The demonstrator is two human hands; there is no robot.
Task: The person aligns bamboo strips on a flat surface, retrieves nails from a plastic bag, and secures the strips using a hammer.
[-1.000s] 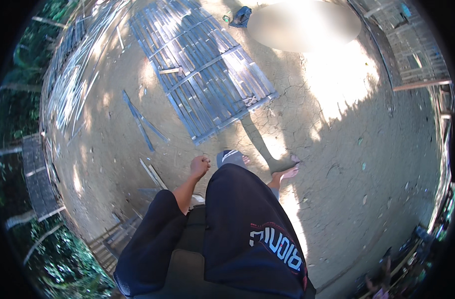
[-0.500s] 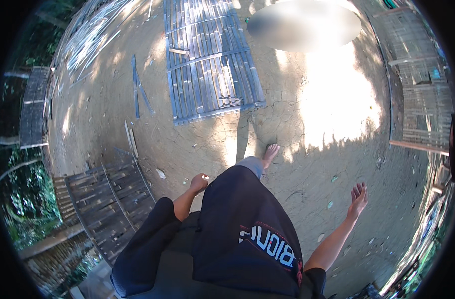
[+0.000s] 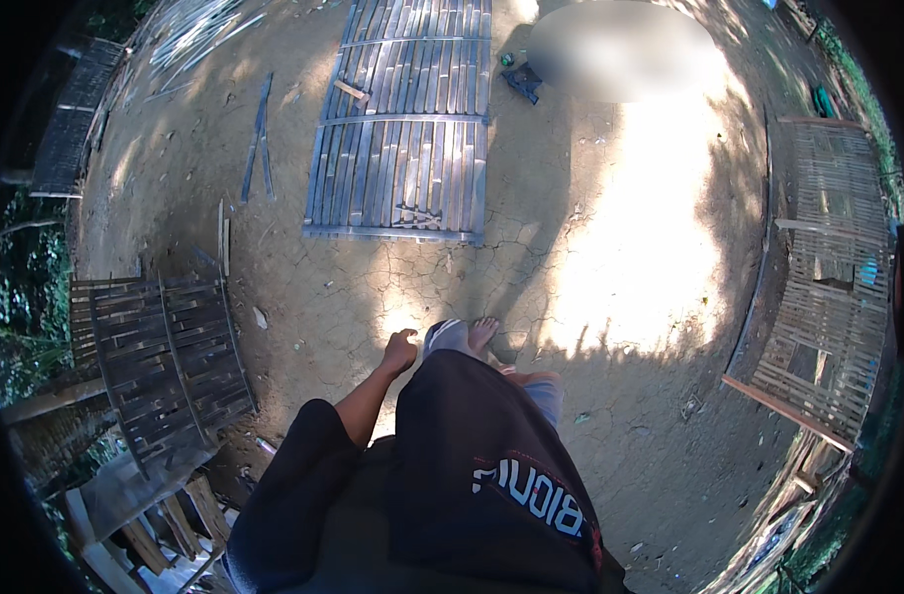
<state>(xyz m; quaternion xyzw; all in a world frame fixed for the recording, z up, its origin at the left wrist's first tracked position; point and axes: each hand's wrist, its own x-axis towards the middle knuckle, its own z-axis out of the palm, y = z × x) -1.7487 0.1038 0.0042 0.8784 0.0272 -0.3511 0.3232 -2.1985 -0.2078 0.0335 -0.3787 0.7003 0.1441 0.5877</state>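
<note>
My left hand [image 3: 400, 352] hangs low beside my left leg, over the dirt ground. Its fingers are loosely bent with a gap between them, and nothing shows in it. My right hand is out of view. Ahead of me a long panel of bamboo slats [image 3: 397, 158] lies on the ground. A short wooden-handled tool [image 3: 351, 91] rests on it, its kind hard to tell. Near the panel's close end sits a small cluster of pieces [image 3: 417, 216], too small to name. My bare foot [image 3: 483, 335] is forward on the ground.
At left stands a dark woven bamboo platform [image 3: 170, 346]. Loose strips [image 3: 258, 139] lie left of the panel, with a pile of pale bamboo strips [image 3: 199, 40] farther off. A slatted bamboo fence [image 3: 833, 267] runs along the right. A dark crumpled item [image 3: 522, 82] lies beyond the panel.
I have stepped forward and my view has turned, so the bamboo panel now appears straighter. My right hand has left the picture. The left hand's fingers look looser.
</note>
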